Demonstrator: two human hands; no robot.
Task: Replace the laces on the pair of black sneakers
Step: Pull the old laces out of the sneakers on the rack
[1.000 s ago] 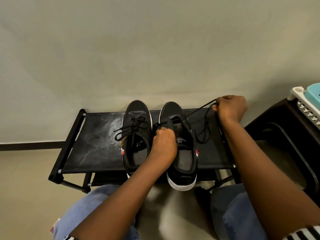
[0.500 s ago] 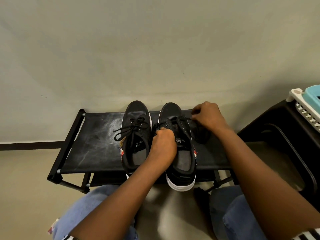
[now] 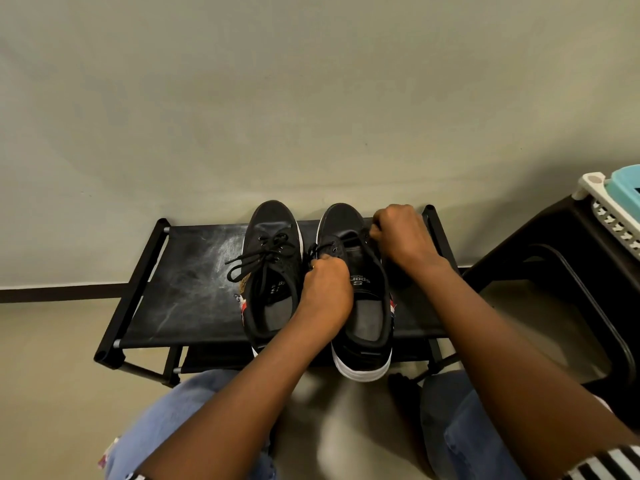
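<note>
A person seated over a low black fabric-topped rack with a tubular frame (image 3: pixel 180 282), serving here as the counter, works on the pair of black canvas sneakers with white rubber soles that stand side by side on it, toes toward the pale wall. The left sneaker (image 3: pixel 272 271) is laced, its black lace ends lying loose across the eyelets and onto the fabric. The right sneaker (image 3: pixel 360 306) carries the work: the left hand (image 3: pixel 327 289), fingers curled, pinches the black lace (image 3: pixel 320 249) at the eyelets on the shoe's inner side, while the right hand (image 3: pixel 398 233) is closed at the outer eyelets near the toe, apparently round the lace, though the strand inside that fist cannot be made out. The step in hand looks to be working the lace through the upper eyelets of this second shoe; whether it is coming out or going in cannot be told. The next move calls for a steady hold on the shoe and a clean pull through one eyelet. A dark plastic stool (image 3: pixel 554 271) bearing a white and teal basket (image 3: pixel 613 199) stands to the right.
</note>
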